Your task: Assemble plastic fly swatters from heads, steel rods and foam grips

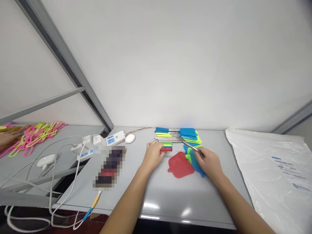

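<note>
Left hand (153, 155) curled at red handle (167, 149), grip unclear | right hand (209, 162) pinched metal rod (190, 145), over swatter heads (196, 162) on table (170, 203) | rod looked light, stiff, slick; mid-length hold seemed best

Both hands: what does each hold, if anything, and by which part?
The right hand holds a metal fly-swatter rod by its nearer end. The left hand touches the red handle at its left end; a grip cannot be confirmed.

Device (110, 167) pixelated, label txt (291, 172) blurred, R hand (210, 162) pt-hiding blue paddle (198, 166)
</note>
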`<state>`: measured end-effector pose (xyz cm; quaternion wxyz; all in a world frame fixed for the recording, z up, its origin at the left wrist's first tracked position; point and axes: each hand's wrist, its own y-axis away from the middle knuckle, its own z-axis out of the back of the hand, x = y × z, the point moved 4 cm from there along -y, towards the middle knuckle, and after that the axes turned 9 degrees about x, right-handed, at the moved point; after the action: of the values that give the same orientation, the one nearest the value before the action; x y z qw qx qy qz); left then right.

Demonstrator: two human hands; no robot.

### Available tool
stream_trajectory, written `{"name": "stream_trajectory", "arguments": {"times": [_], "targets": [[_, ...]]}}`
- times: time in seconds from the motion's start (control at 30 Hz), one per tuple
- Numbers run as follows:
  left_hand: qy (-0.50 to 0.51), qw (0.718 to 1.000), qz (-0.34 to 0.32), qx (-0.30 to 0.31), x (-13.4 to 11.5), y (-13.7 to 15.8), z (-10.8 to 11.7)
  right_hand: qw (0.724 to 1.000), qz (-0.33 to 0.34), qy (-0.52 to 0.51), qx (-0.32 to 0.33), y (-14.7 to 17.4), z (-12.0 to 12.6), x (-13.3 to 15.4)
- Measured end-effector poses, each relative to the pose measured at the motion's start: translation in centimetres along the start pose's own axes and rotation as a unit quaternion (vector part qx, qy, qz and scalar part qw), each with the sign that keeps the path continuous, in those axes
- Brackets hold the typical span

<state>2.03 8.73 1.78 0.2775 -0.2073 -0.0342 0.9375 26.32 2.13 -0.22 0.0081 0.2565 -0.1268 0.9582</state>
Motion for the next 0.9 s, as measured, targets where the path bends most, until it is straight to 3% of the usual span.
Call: {"name": "stream_trajectory", "arguments": {"times": [0.3,0.53,0.7,0.9], "targets": [[0.055,0.985,-0.130,0.096,-6.3,2.6,-3.1,1.000,-0.001,0.005,-0.013,-0.1,0.5,-0.6],[0.104,0.988,-0.072,0.089,-4.1,7.0,-3.7,1.000,0.013,-0.002,-0.005,-0.1,0.3,-0.5],[0.139,0.985,-0.064,0.077,-2.8,8.2,-3.9,0.999,0.030,0.009,-0.008,0.4,0.4,0.3],[0.123,0.992,-0.025,-0.002,-3.5,8.6,-2.2,0.998,0.056,-0.017,-0.017,3.9,0.0,2.8]]}}
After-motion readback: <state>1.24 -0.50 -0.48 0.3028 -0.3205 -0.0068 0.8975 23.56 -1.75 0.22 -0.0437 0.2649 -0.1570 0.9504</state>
